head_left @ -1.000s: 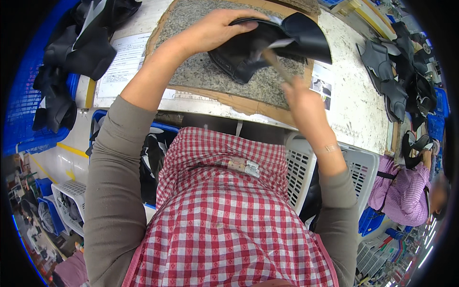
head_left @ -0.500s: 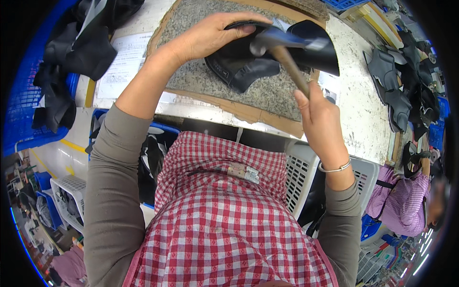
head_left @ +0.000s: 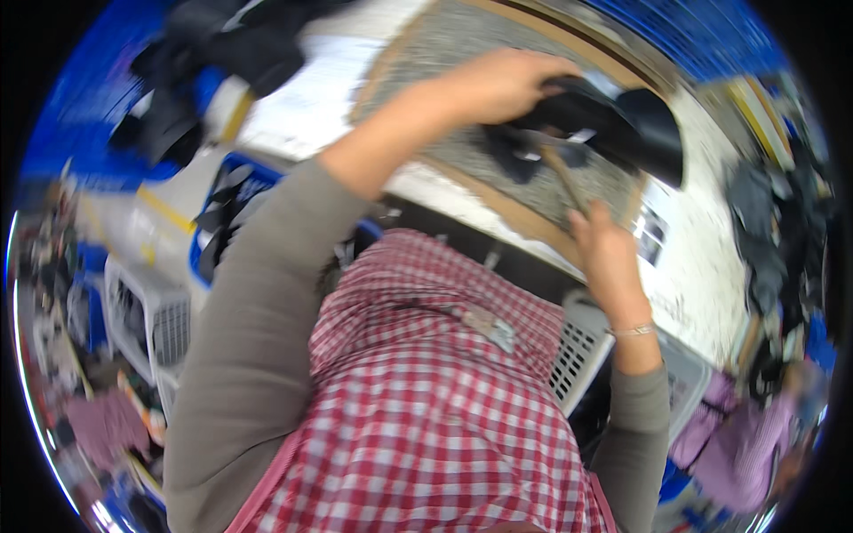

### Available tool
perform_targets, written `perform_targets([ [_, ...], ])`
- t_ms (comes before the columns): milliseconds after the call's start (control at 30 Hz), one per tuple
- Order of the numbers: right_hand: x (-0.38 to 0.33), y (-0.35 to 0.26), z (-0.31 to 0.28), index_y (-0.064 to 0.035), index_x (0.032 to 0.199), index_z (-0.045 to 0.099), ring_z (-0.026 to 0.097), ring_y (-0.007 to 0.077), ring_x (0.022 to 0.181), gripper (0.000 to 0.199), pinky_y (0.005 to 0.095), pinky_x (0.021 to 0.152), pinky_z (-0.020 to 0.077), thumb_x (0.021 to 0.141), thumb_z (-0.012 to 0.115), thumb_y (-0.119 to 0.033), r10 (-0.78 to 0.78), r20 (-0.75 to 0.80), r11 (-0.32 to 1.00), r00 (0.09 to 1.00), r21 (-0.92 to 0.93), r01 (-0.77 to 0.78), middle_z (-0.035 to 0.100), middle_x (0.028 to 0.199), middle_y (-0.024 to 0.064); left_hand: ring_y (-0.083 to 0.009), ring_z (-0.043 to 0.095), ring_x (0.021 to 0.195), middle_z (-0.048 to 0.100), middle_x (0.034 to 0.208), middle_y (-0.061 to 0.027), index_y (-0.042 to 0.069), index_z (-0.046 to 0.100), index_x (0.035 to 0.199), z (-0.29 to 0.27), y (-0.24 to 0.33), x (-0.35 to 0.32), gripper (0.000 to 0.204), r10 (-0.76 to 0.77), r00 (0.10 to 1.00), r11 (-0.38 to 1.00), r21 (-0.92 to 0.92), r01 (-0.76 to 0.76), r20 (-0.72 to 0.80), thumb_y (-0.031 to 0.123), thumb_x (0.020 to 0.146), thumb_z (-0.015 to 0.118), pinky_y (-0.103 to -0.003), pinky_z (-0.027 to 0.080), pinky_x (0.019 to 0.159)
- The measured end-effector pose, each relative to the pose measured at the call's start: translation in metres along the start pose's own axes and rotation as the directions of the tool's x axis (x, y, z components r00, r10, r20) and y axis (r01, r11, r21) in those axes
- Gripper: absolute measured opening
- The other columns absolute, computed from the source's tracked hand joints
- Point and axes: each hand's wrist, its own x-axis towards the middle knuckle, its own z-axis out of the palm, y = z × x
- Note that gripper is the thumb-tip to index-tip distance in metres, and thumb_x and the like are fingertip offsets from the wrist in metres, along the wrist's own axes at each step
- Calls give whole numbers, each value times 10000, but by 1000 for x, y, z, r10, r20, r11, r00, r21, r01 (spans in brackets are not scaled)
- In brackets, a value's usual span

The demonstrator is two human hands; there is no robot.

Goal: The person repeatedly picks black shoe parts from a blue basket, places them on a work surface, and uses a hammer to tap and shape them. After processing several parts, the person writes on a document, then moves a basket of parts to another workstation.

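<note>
1. Table (head_left: 702,266) with a scuffed white top runs across the upper part of the view; on it lies a grey speckled slab (head_left: 431,67), bordered by a ragged brown sheet (head_left: 506,202).
2. Beyond the table's left side, the pale floor (head_left: 107,213) carries a yellow stripe (head_left: 166,208). At the far right is another person (head_left: 733,453) in lilac; blur hides what that person is doing.
3. Black leather piece (head_left: 656,133), curved and stitched-looking only vaguely through the blur, is over the right half of the slab. The left hand (head_left: 511,84) is closed on its left edge.
4. The right hand (head_left: 611,253) is wrapped around the wooden handle of a hammer (head_left: 562,173), whose far end meets the leather in view; its head is too blurred to make out, and contact cannot be told.
5. Left of the slab lies a white paper (head_left: 302,102); right of it, a printed sheet (head_left: 653,229).
6. Dark leather pieces (head_left: 222,44) overhang a blue basket (head_left: 80,133) at upper left; another dark heap (head_left: 755,231) lines the right side.
7. The left forearm crosses the slab's near-left part, covering it. A pale grey crate (head_left: 573,355) stands below the table's edge, beside the checked apron (head_left: 426,391).
</note>
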Motion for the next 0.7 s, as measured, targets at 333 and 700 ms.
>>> perform_targets([
  [333, -67, -36, 18, 48, 1039, 552, 516, 397, 598, 371, 436, 568, 434, 1077, 565, -321, -201, 238, 937, 950, 331, 115, 521, 695, 240, -258, 552, 1386, 633, 1430, -104, 146, 647, 1385, -126, 18, -333, 820, -427, 628, 799, 54, 599, -650, -279, 726, 405, -343, 410, 1177],
  [700, -37, -106, 35, 29, 1042, 558, 537, 453, 672, 350, 455, 639, 475, 1051, 605, -318, -218, 271, 907, 938, 410, 92, 551, 751, 274, -434, 728, 989, 108, 1717, -194, 401, 391, 1570, -29, -73, -589, 816, -909, 111, -77, 423, 903, -402, -40, 897, 522, -507, 583, 866],
])
